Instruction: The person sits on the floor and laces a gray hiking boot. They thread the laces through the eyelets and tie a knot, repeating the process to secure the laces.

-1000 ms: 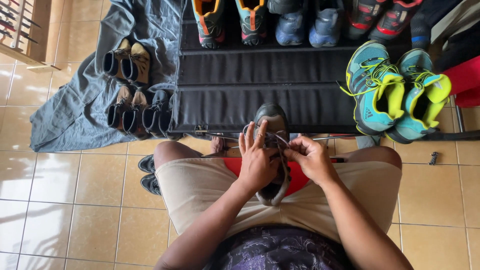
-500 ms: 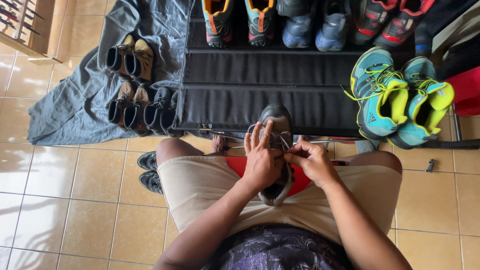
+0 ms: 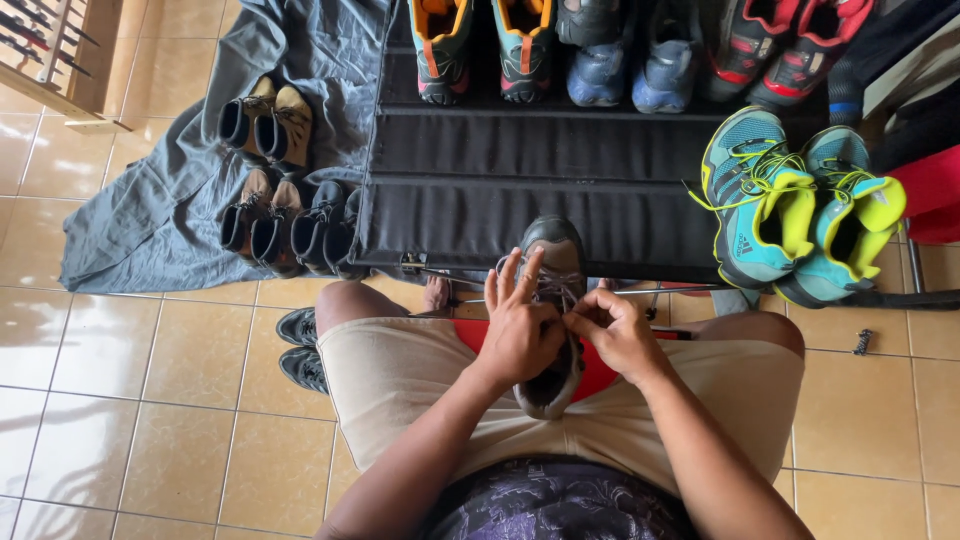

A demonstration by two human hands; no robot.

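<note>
I've got the grey hiking shoe (image 3: pixel 550 310) propped on my lap, toe out toward the black shoe rack (image 3: pixel 520 190) — left hand (image 3: pixel 518 325) and right hand (image 3: pixel 618 330) both pinching its laces (image 3: pixel 556 288), steadying it.

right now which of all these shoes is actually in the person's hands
The grey shoe on the lap: left hand and right hand meet at its laces. All other pairs sit untouched on the black rack, cloth or floor.

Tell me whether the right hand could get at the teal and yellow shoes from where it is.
Probably yes: the right hand is busy on the grey shoe's laces, but nothing stands between it and the teal shoes.
</note>
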